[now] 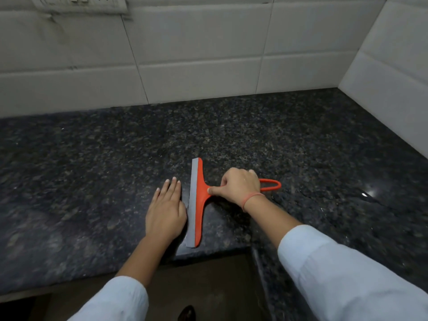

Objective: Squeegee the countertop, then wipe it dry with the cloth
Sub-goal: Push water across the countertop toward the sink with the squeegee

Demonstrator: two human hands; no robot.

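An orange squeegee with a grey rubber blade lies on the dark speckled granite countertop, its blade running from the front edge toward the wall. My right hand grips its handle, whose looped end sticks out to the right. Just left of the blade, my left hand rests flat on the counter with fingers together. No cloth is in view.
White tiled walls meet in a corner at the back right. A switch plate sits on the wall at top left. The counter's front edge steps around an inner corner near me. A wet glint shows at right.
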